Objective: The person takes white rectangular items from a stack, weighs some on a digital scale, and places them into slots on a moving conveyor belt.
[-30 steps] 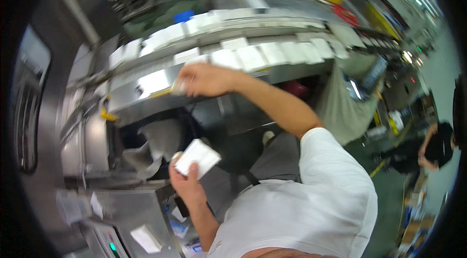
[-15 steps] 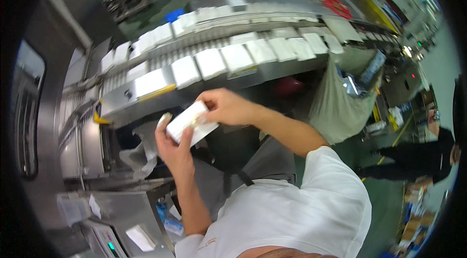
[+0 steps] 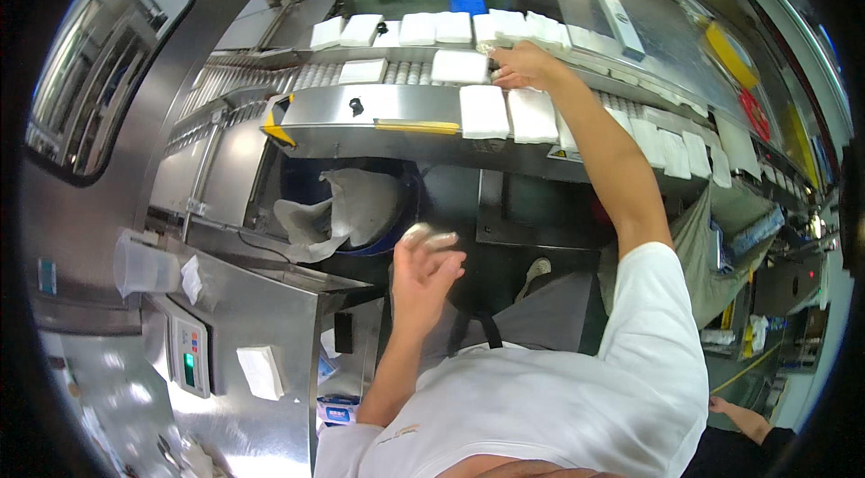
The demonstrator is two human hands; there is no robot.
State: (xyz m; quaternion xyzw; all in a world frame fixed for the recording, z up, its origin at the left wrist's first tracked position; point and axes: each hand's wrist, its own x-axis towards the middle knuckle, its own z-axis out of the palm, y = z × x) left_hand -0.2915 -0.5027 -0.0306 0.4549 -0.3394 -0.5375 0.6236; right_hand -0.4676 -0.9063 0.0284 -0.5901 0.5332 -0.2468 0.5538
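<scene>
My right hand (image 3: pixel 524 66) reaches over the roller conveyor (image 3: pixel 410 72), fingers stretched out and apart at the right end of a flat white pack (image 3: pixel 459 67). This pack looks like folded tissue or cloth and lies on the rollers; I cannot tell whether the fingertips touch it. Pale covers show on some fingertips. Near my body, my left hand (image 3: pixel 423 275) is raised with nothing in it, its fingers spread and slightly curled. More white packs line the conveyor's near edge, such as one white pack (image 3: pixel 484 112) below my right hand, and its far edge.
A blue bin (image 3: pixel 410 194) with grey-white sheeting stands under the conveyor. At left, a steel cabinet (image 3: pixel 297 334) carries a scale (image 3: pixel 187 359), a plastic jug (image 3: pixel 144 264) and a white pack (image 3: pixel 260 373). Yellow tape (image 3: pixel 730 54) lies far right; a person's arm (image 3: pixel 743 419) shows lower right.
The white pack that both hands held is gone from them. My right hand has moved out to the conveyor; my left has stayed near my body. The view has turned left.
</scene>
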